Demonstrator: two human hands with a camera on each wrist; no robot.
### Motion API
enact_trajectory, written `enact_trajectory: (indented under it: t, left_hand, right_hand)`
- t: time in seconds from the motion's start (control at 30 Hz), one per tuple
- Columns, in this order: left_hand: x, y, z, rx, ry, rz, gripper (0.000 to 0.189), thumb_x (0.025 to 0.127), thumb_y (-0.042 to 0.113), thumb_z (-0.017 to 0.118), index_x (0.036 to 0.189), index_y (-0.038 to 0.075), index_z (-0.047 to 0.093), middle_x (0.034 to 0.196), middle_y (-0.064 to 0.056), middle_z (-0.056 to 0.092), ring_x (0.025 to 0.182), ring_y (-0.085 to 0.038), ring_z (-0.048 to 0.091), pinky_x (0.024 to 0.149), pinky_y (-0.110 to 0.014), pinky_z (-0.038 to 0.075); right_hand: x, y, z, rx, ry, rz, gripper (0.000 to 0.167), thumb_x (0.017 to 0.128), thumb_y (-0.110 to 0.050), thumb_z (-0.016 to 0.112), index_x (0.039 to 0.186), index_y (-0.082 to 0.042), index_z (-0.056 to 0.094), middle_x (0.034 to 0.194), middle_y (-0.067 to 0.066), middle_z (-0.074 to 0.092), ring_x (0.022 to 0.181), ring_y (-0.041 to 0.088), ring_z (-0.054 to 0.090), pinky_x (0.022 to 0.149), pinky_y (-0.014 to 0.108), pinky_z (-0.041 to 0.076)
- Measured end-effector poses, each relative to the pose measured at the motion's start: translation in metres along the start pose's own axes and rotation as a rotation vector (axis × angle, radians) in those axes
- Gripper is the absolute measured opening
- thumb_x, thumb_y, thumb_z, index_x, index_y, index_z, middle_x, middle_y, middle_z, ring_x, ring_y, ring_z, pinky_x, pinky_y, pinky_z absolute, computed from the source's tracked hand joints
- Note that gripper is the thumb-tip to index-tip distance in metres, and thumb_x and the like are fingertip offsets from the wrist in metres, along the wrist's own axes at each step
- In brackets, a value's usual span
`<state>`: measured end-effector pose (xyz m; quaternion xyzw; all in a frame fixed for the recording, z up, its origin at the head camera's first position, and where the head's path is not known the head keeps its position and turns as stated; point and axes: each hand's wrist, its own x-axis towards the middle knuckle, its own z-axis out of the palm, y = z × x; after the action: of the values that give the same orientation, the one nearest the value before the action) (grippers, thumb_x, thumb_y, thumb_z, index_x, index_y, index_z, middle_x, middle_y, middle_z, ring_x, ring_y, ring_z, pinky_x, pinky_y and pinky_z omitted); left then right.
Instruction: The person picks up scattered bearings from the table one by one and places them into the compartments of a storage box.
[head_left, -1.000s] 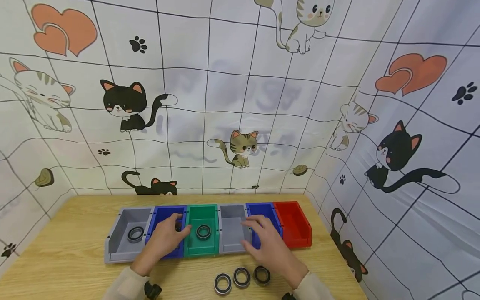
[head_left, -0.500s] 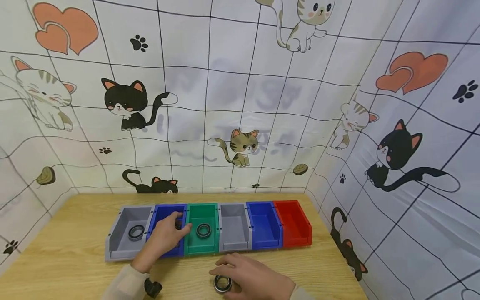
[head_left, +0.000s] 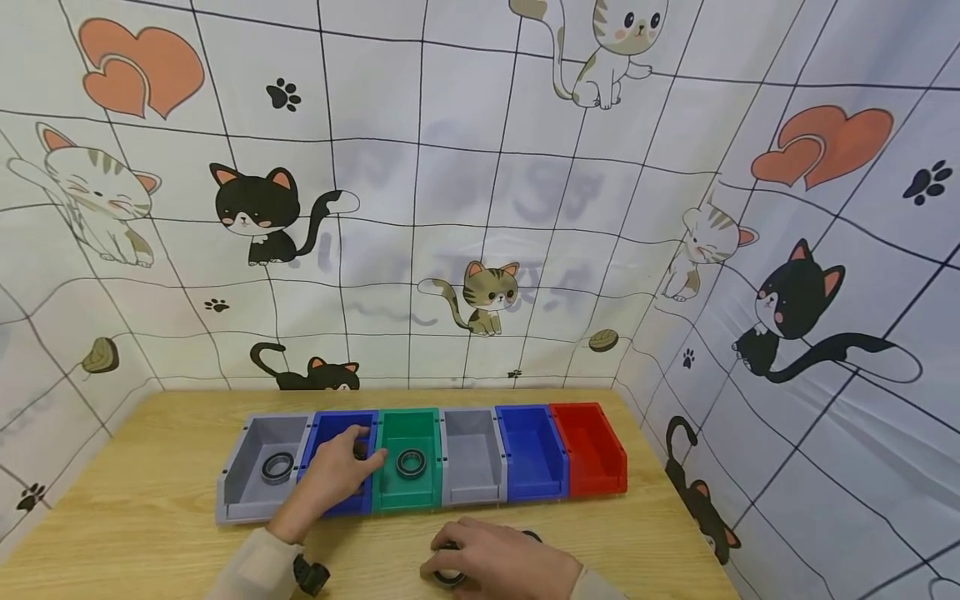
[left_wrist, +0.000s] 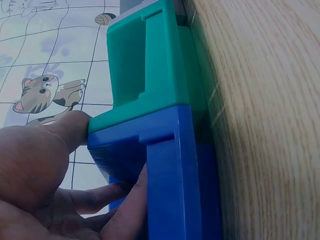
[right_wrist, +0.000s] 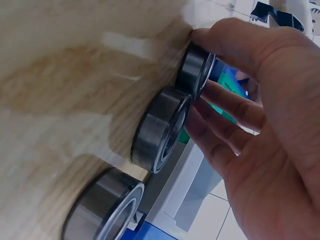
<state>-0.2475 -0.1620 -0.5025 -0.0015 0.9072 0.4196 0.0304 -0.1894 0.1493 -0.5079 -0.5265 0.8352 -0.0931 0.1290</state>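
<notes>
My right hand (head_left: 502, 557) is low over the table in front of the bins. In the right wrist view its thumb and fingers pinch a ball bearing (right_wrist: 194, 67) at the far end of a row. Two more bearings stand nearer, a middle bearing (right_wrist: 159, 130) and a near bearing (right_wrist: 104, 207); the head view mostly hides them behind the hand. My left hand (head_left: 335, 473) reaches over the left blue bin (left_wrist: 172, 200), fingers loosely bent inside, thumb at the rim beside the green bin (left_wrist: 167, 65). A dark thing, partly hidden, shows beyond its fingers.
One bearing (head_left: 277, 468) lies in the left grey bin (head_left: 251, 510), another bearing (head_left: 411, 463) in the green bin. Further right in the row stand a grey bin (head_left: 474, 492), a blue bin (head_left: 536, 487) and a red bin (head_left: 600, 483). Cat-printed cloth surrounds the wooden table (head_left: 135, 533).
My right hand has come down from above the right-hand bins to the bearings on the table and closed on the leftmost one. My left hand has stayed at the blue bin.
</notes>
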Motion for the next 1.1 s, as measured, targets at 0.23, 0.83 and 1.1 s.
enact_trajectory:
  t: [0.23, 0.83, 1.1]
  left_hand:
    - [0.0, -0.001, 0.001, 0.003, 0.002, 0.005, 0.074, 0.111, 0.031, 0.081, 0.165, -0.01, 0.052, 0.123, -0.025, 0.079, 0.072, -0.018, 0.08, 0.066, -0.041, 0.067]
    - [0.001, -0.001, 0.001, 0.01, 0.001, -0.002, 0.072, 0.111, 0.031, 0.081, 0.164, -0.009, 0.054, 0.126, -0.023, 0.08, 0.074, -0.018, 0.079, 0.065, -0.039, 0.065]
    - [0.001, -0.002, 0.002, -0.008, -0.003, -0.005, 0.072, 0.111, 0.033, 0.081, 0.165, -0.008, 0.054, 0.132, -0.025, 0.08, 0.076, -0.018, 0.079, 0.066, -0.04, 0.066]
  right_hand:
    - [0.001, -0.001, -0.005, -0.026, -0.008, -0.018, 0.039, 0.111, -0.03, 0.083, 0.15, -0.036, 0.078, 0.143, -0.015, 0.076, 0.126, -0.004, 0.068, 0.104, 0.007, 0.057]
    - [0.006, -0.001, -0.005, 0.053, -0.005, -0.016, 0.036, 0.111, -0.028, 0.083, 0.147, -0.035, 0.08, 0.139, -0.015, 0.077, 0.124, -0.005, 0.067, 0.103, 0.007, 0.057]
    - [0.005, -0.001, -0.011, 0.078, 0.015, 0.016, 0.039, 0.111, -0.029, 0.084, 0.149, -0.037, 0.079, 0.143, -0.016, 0.076, 0.124, -0.005, 0.065, 0.103, 0.009, 0.059]
